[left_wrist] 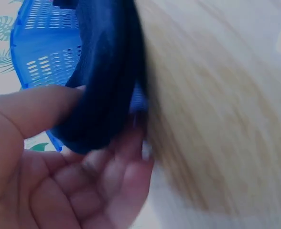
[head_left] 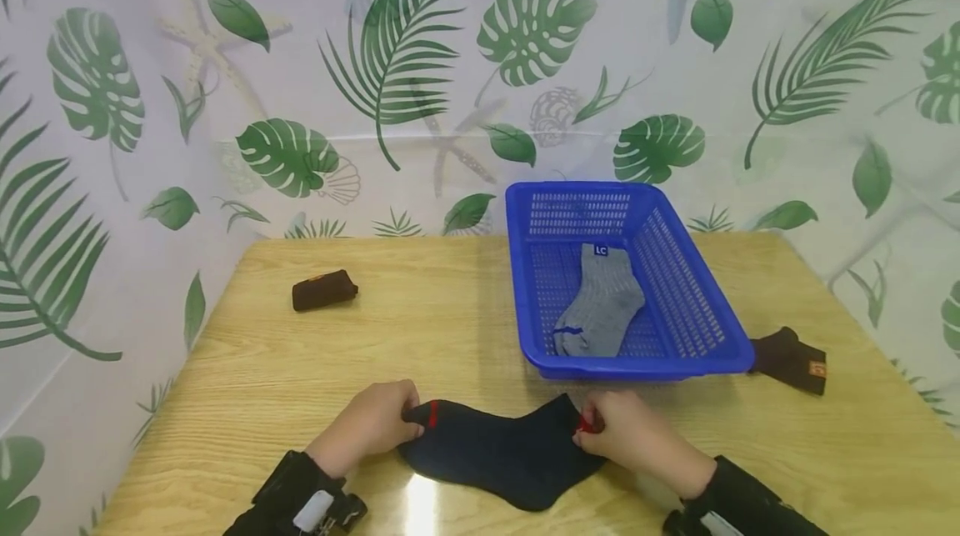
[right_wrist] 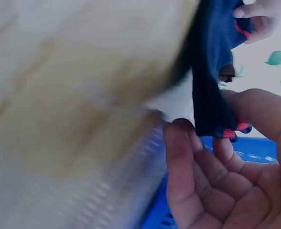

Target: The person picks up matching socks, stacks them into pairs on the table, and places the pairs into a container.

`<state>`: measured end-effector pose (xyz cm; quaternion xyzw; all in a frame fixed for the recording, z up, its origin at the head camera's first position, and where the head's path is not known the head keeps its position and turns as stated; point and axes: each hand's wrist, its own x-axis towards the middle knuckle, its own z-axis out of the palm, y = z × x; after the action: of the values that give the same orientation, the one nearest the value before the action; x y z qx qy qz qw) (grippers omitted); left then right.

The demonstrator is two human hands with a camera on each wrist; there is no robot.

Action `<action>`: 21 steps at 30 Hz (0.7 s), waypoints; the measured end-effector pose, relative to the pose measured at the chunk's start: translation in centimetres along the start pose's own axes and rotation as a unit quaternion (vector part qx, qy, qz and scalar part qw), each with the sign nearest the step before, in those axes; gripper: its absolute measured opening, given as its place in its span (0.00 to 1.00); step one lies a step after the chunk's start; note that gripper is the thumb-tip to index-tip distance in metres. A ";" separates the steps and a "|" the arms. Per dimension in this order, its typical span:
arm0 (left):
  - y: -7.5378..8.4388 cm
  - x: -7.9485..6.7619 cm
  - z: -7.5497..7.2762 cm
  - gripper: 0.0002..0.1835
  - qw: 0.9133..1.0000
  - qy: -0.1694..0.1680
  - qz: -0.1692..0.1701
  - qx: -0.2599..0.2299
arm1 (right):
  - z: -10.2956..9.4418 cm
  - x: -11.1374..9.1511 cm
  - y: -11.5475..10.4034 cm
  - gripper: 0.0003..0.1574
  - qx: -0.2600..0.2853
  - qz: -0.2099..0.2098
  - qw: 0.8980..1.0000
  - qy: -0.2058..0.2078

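A dark navy sock (head_left: 502, 448) with red marks stretches flat between both hands, low over the near part of the table. At its toe end, by a red stripe, my left hand (head_left: 378, 428) pinches it between thumb and fingers. My right hand (head_left: 637, 440) pinches the cuff end, where a red patch shows. In the left wrist view the sock (left_wrist: 104, 71) curves up from the thumb and fingers. The right wrist view has the cuff of the sock (right_wrist: 212, 105) between thumb and fingers, with red bits at its edge.
Behind the right hand stands a blue basket (head_left: 637, 365) holding grey socks (head_left: 603, 298). Right of the basket lies a brown sock bundle (head_left: 791, 361). Another dark brown rolled bundle (head_left: 324, 291) rests at the left of the wooden table (head_left: 420, 286). A leaf-patterned cloth (head_left: 435, 61) hangs behind.
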<state>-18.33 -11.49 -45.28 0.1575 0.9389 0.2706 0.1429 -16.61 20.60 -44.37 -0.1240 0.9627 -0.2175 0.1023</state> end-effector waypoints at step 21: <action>7.0 -1.1 -5.2 0.07 0.959 0.014 0.214 -0.186 | -15.2 -4.7 -2.0 0.16 -0.052 -0.086 0.979 0.179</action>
<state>-17.61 -8.70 -36.96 0.3218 0.8181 0.4671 0.0952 -15.59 26.13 -29.39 -0.1702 0.9613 -0.1938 -0.0969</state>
